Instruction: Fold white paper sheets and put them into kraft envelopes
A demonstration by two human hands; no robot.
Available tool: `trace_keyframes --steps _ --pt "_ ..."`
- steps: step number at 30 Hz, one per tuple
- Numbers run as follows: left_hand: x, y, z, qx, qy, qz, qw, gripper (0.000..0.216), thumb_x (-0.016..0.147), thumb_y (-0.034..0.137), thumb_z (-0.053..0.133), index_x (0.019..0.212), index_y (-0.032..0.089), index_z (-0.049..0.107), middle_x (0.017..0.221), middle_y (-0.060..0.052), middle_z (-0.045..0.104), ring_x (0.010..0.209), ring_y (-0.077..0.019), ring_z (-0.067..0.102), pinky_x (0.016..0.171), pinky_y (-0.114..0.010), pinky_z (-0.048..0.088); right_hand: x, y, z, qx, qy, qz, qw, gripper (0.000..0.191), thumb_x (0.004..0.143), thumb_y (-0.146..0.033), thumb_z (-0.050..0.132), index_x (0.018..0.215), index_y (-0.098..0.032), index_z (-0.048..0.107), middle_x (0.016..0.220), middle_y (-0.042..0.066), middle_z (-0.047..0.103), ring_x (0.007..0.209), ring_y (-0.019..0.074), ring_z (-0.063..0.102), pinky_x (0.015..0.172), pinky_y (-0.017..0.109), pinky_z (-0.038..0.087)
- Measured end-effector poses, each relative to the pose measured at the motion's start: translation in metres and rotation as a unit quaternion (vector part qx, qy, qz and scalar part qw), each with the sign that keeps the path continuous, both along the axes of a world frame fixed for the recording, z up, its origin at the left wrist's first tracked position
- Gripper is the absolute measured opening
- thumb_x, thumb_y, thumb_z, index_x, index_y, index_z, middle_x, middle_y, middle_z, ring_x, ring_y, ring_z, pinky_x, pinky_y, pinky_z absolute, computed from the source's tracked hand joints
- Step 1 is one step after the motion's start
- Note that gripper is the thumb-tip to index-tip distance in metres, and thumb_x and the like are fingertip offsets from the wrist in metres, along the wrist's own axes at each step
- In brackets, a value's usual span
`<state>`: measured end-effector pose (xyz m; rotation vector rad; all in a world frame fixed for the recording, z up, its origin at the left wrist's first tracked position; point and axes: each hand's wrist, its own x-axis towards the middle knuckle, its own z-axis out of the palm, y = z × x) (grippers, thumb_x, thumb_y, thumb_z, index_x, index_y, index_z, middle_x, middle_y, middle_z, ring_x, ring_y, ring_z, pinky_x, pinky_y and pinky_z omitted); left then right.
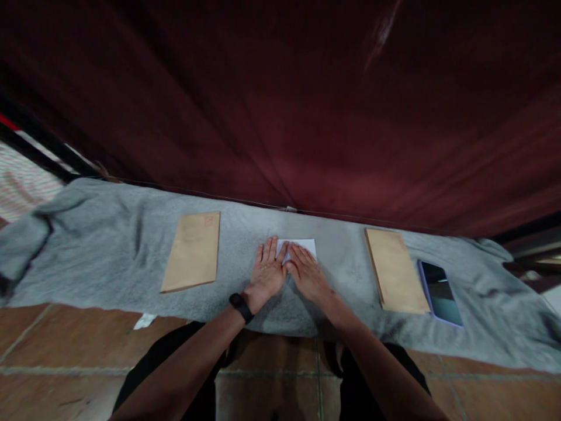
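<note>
A small white sheet of paper (302,241) lies on the grey cloth, partly hidden under my hands. My left hand (267,272) presses flat at its left edge, fingers stretched out, a black band on the wrist. On the sheet's front part rests my right hand (307,273), also flat with its fingers extended. The thumbs and index fingers of both hands nearly meet over the paper. Whether the sheet is folded I cannot tell.
Brown envelopes lie on both sides: one (193,251) to the left, a stack (397,270) to the right. A phone (440,292) in a purple case sits beside the stack. Behind the grey cloth (131,234) hangs a dark red curtain (280,117). Tiled floor (65,345) shows in front.
</note>
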<state>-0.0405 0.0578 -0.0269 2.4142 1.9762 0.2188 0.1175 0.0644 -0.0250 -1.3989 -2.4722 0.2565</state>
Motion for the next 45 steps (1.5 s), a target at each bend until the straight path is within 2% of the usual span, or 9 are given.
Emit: trace_keyframes --steps 9,14,23,27,34,38,41,45 --pt "0.001 0.000 0.003 0.001 -0.027 -0.001 1.000 0.060 0.103 0.045 0.036 0.156 0.016 0.036 0.165 -0.017 0.027 0.154 -0.0306 0.020 0.125 -0.054 0.013 0.012 0.008 -0.019 0.047 -0.045 -0.068 0.996 0.055 0.106 -0.032 0.030 0.155 -0.009 0.036 0.162 0.016 0.033 0.151 0.0257 0.030 0.122 0.049 0.026" --pt "-0.002 -0.001 0.001 0.007 -0.026 -0.010 1.000 0.062 0.102 0.047 0.039 0.155 0.014 0.036 0.165 -0.019 0.026 0.153 -0.0322 0.023 0.125 -0.055 0.011 0.020 0.011 -0.024 0.061 -0.050 -0.105 0.991 0.058 0.106 -0.037 0.032 0.155 -0.007 0.035 0.160 0.017 0.038 0.149 0.0274 0.033 0.121 0.048 0.027" --pt "-0.006 -0.002 0.000 0.003 -0.021 0.004 1.000 0.065 0.102 0.052 0.038 0.156 0.016 0.035 0.165 -0.018 0.025 0.154 -0.0322 0.022 0.125 -0.057 0.010 0.038 0.013 -0.027 0.081 -0.070 -0.111 0.988 0.058 0.106 -0.039 0.030 0.157 -0.009 0.033 0.160 0.015 0.038 0.146 0.0279 0.038 0.120 0.047 0.026" --pt "-0.010 -0.003 0.002 -0.010 -0.018 0.011 1.000 0.065 0.102 0.051 0.036 0.157 0.016 0.034 0.165 -0.016 0.026 0.154 -0.0320 0.021 0.126 -0.057 0.009 0.042 0.013 -0.027 0.070 -0.071 -0.120 0.988 0.057 0.107 -0.038 0.026 0.159 -0.015 0.030 0.161 0.012 0.038 0.146 0.0274 0.038 0.120 0.049 0.025" --pt "-0.022 -0.004 0.008 -0.025 0.009 0.020 0.999 0.061 0.104 0.044 0.030 0.157 0.014 0.034 0.164 -0.011 0.030 0.154 -0.0320 0.021 0.126 -0.058 0.011 0.048 0.013 -0.025 0.056 -0.086 -0.138 0.985 0.056 0.106 -0.038 0.028 0.157 -0.015 0.035 0.162 0.010 0.036 0.146 0.0281 0.037 0.120 0.047 0.025" --pt "-0.023 -0.004 0.013 0.005 0.013 0.024 1.000 0.059 0.104 0.037 0.029 0.154 0.007 0.037 0.163 -0.015 0.032 0.154 -0.0317 0.022 0.127 -0.055 0.010 0.050 0.013 -0.025 0.055 -0.091 -0.147 0.983 0.054 0.106 -0.038 0.030 0.157 -0.018 0.035 0.162 0.007 0.036 0.147 0.0272 0.036 0.120 0.046 0.025" --pt "-0.013 -0.004 0.016 0.035 -0.010 -0.005 0.999 0.059 0.104 0.036 0.029 0.152 0.003 0.038 0.163 -0.018 0.031 0.154 -0.0287 0.022 0.127 -0.049 0.015 0.050 0.013 -0.025 0.056 -0.094 -0.149 0.983 0.054 0.106 -0.037 0.032 0.156 -0.019 0.037 0.162 0.007 0.037 0.147 0.0277 0.037 0.120 0.046 0.025" --pt "0.009 -0.005 0.010 0.050 -0.053 -0.081 0.994 0.056 0.105 0.036 0.030 0.152 0.006 0.039 0.162 -0.015 0.034 0.153 -0.0257 0.026 0.126 -0.044 0.025 0.048 0.013 -0.025 0.057 -0.093 -0.150 0.983 0.053 0.106 -0.037 0.032 0.156 -0.018 0.038 0.162 0.008 0.037 0.146 0.0281 0.038 0.120 0.047 0.026"
